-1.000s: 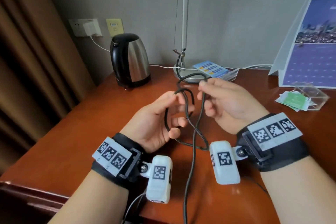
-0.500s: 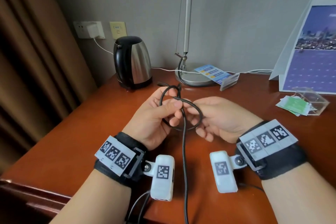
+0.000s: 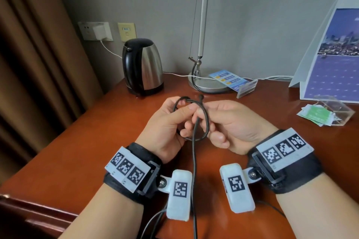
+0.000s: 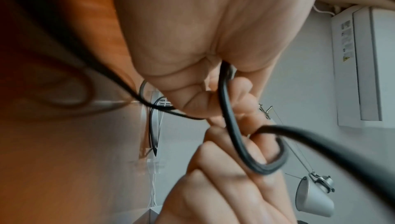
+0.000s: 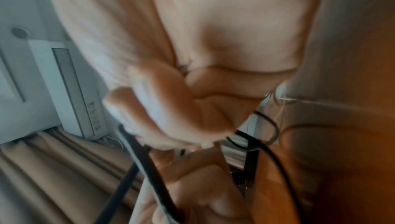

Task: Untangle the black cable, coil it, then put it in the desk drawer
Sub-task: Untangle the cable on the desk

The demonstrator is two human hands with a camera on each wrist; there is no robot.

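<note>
A thin black cable [image 3: 206, 122] forms a small coil held above the wooden desk [image 3: 81, 141], between both hands. My left hand [image 3: 174, 120] pinches the coil's top with thumb and curled fingers. My right hand [image 3: 219, 120] pinches the coil's right side. One short cable end [image 3: 201, 96] sticks up behind the hands. A long strand [image 3: 193, 180] hangs from the coil straight down toward me, past the desk's front edge. In the left wrist view the cable [image 4: 233, 136] loops around my curled fingers. In the blurred right wrist view the cable [image 5: 153, 165] runs under my fingertips. No drawer shows in any view.
A steel and black kettle [image 3: 142, 66] stands at the back left. A lamp base [image 3: 206, 83] with a card holder [image 3: 233, 82] sits behind the hands. A standing calendar [image 3: 334, 54] and a clear box of packets [image 3: 330, 111] are at the right. Brown curtains [image 3: 35, 64] hang at the left.
The hands have come together. The wide loose loop seen earlier has drawn into a small tight coil between both hands. The hanging strand has straightened.
</note>
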